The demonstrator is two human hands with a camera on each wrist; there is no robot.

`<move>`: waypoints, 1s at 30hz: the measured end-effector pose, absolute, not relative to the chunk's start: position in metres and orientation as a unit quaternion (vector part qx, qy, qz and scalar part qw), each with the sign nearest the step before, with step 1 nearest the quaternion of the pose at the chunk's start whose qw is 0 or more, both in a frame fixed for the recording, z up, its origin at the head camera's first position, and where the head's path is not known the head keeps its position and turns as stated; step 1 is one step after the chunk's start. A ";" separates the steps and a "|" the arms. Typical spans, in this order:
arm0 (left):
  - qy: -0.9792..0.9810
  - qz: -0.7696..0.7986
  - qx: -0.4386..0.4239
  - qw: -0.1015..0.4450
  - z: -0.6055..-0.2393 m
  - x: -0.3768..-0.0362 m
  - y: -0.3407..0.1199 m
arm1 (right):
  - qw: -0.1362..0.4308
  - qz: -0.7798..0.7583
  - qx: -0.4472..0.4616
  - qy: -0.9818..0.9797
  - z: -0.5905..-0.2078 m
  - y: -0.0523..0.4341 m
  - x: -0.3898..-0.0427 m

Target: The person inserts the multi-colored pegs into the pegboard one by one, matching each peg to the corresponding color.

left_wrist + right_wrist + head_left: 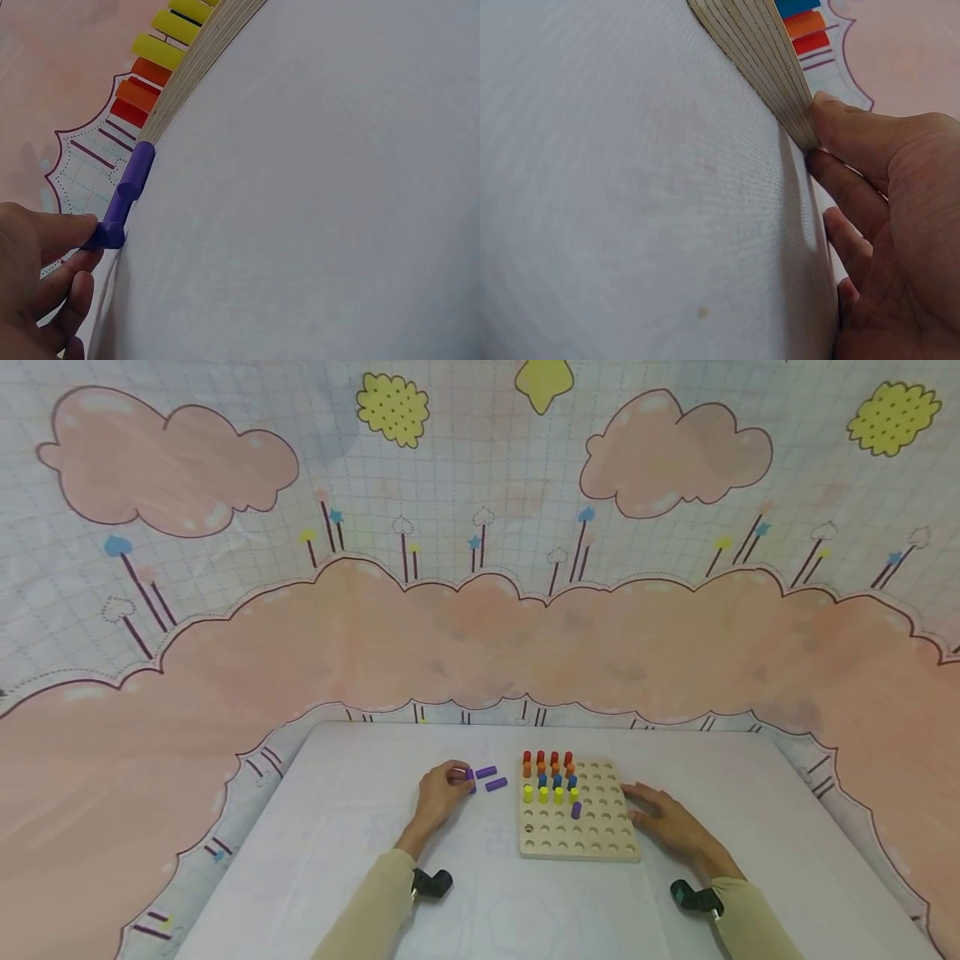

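My left hand [441, 795] pinches a purple peg [111, 235] between thumb and fingers, left of the wooden pegboard [581, 850]. Two more purple pegs [487, 772] lie loose on the table between that hand and the board. One purple peg [576, 811] stands in a hole below the yellow row. Behind it rise yellow pegs [558, 796], blue pegs [557, 782], orange pegs [527, 769] and red pegs [541, 757] in rows. My right hand [675, 822] touches the board's right edge with its fingers extended; the right wrist view shows thumb and forefinger at a corner of it.
The board lies flat on a white-covered table [360, 760], its right-hand columns and front rows showing bare holes. A patterned cloth [480, 635] hangs behind the table. Each wrist carries a black camera mount [432, 884].
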State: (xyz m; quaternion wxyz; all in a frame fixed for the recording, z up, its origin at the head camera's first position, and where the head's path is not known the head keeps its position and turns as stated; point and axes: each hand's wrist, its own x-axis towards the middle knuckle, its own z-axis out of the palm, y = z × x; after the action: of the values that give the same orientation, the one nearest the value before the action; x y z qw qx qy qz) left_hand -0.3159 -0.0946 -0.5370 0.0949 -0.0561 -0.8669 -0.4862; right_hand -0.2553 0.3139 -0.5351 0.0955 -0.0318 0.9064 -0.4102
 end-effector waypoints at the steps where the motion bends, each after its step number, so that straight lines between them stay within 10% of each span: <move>1: -0.862 -0.496 -0.057 0.093 -0.537 -0.315 -0.094 | 0.098 -0.413 -0.029 0.905 -0.535 0.314 -0.255; 30: -0.821 -0.545 -0.130 0.109 -0.500 -0.267 -0.071 | 0.100 -0.423 -0.031 0.900 -0.535 0.316 -0.257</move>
State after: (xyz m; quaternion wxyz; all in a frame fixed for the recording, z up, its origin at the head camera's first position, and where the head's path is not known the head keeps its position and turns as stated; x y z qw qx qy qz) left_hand -0.2665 -0.0705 -0.4999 0.1094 -0.1297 -0.8209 -0.5453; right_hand -0.2569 0.3156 -0.5345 0.1001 -0.0305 0.9003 -0.4225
